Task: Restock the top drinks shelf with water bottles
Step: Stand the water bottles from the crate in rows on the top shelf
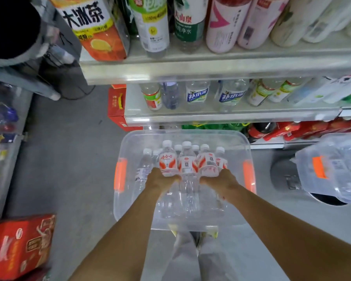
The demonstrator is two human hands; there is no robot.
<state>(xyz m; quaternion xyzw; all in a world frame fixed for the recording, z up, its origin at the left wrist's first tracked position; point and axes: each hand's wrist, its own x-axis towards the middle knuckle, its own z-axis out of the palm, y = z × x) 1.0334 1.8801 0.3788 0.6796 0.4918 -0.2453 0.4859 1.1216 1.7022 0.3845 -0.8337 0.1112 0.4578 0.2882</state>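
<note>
A: Starting far left, one red carton [20, 246] sits low on the floor, and another red box [116, 107] stands by the end of the shelving.

B: Then the clear plastic bin [128, 201] on the floor, with two orange handles, one on each side. Inside it, I count about ten white caps on the water bottles [187, 191], though blur at the back makes that unsure.

A: Both arms are down in the bin. The left hand [162, 180] grips a red-labelled bottle [168, 163], fingers curled under it and out of sight.

B: And the right hand [219, 181] holds another red-labelled bottle [208, 164] the same way. A third labelled one [185, 162] stands between them; I can't tell which hand touches it.

A: So the stock is in the bin, at floor level, below the shelves.

B: Up top, the top shelf [211, 67] carries an orange iced-tea bottle [93, 27], a green-and-white bottle [152, 25], a green-labelled water [187, 23] and two pink bottles [227, 25].

A: The middle shelf [231, 116] shows two blue-labelled bottles [197, 94] side by side.

B: Far right, one wrapped pack of bottles [332, 169] lies on the floor beside the bin.
</note>
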